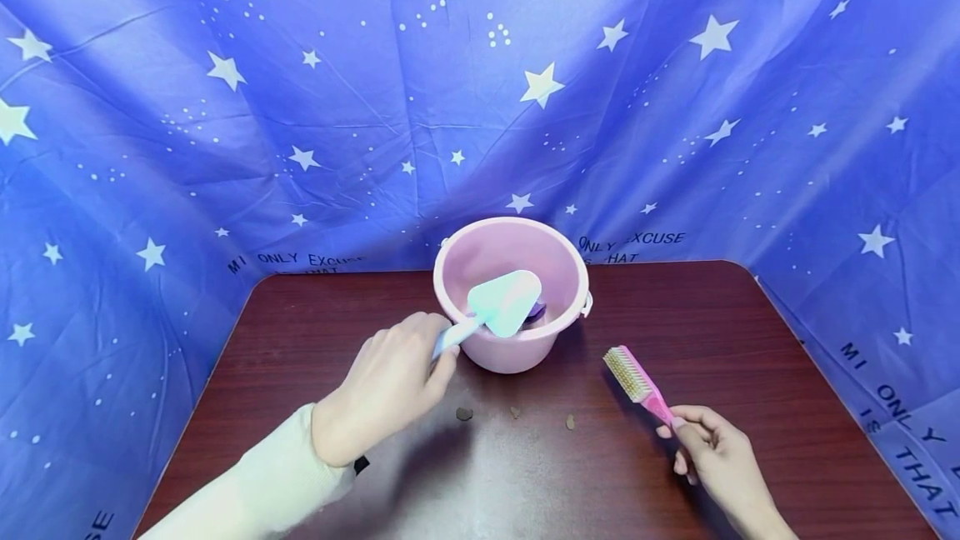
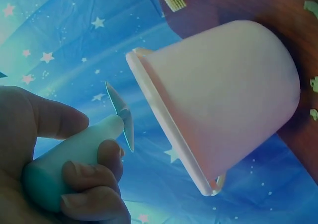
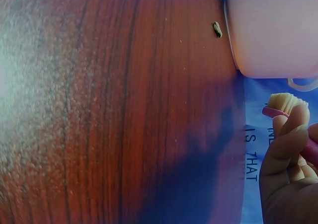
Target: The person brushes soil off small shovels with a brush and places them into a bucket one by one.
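Observation:
My left hand (image 1: 393, 377) grips the handle of a pale blue hand shovel (image 1: 506, 300), whose blade hangs over the mouth of a pink bucket (image 1: 495, 352). In the left wrist view, the fingers curl round the shovel's handle (image 2: 74, 157) and the blade stands edge-on beside the bucket's rim. Something purple (image 1: 536, 312) lies inside the bucket, mostly hidden by the blade. To the right, my right hand (image 1: 720, 461) holds a pink brush (image 1: 633, 377) by its handle, bristles facing left, above the table. The right wrist view shows the brush's pale bristles (image 3: 285, 102) past the fingers.
Small dark and tan bits, one a dark piece (image 1: 464, 414) and another a tan piece (image 1: 570, 422), lie on the brown wooden table (image 1: 300, 332) in front of the bucket. A small black object (image 1: 362, 464) shows by the left sleeve. A blue starry cloth (image 1: 360, 107) hangs behind.

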`<state>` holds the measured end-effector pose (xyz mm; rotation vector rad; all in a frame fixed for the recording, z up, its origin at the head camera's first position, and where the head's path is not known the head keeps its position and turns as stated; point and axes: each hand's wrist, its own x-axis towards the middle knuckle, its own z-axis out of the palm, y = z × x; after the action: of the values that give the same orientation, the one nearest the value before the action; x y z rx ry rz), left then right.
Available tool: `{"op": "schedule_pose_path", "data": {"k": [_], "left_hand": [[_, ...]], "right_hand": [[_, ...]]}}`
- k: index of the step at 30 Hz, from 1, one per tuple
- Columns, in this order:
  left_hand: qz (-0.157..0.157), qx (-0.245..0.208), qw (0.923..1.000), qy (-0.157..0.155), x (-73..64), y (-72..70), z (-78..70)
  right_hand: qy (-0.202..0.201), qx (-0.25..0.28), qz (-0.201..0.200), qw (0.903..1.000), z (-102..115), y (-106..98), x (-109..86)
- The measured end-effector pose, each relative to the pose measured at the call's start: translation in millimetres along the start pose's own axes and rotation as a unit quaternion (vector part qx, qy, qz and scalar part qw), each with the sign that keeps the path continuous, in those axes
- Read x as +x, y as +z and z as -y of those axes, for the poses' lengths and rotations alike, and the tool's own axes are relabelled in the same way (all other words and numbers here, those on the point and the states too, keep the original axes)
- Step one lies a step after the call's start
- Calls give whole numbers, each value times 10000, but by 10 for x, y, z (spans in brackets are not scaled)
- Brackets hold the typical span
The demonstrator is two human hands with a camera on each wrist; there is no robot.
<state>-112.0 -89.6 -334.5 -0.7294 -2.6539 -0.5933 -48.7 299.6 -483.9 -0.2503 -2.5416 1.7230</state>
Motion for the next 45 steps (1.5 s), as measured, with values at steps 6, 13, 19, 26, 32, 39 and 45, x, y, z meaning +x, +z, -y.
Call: {"op": "schedule_pose_path", "data": {"k": [6,13,19,26,32,39,45], "left_hand": [[142,53,9999,-59,161,-12,66],[218,437,9988,-60,372,-1,137],[589,627,9961,-216,575,6,160],[1071,774,9906,-356,789,-1,162],[1570,960,9814,-550,964,-1,171],[2063,1093,9698,-709,1156,20,149],[2453,1232,9580,-836,1322,58,113]], "right_hand": [[126,28,-31,9999,-30,10,12],[124,-7,-9,9999,-18,14,11],[121,54,11,9999,-27,24,20],[149,104,27,9998,-46,34,27],[166,54,26,9998,-60,39,24],[166,58,54,9998,-76,51,30],[104,70,73,9999,-75,65,21]]}}
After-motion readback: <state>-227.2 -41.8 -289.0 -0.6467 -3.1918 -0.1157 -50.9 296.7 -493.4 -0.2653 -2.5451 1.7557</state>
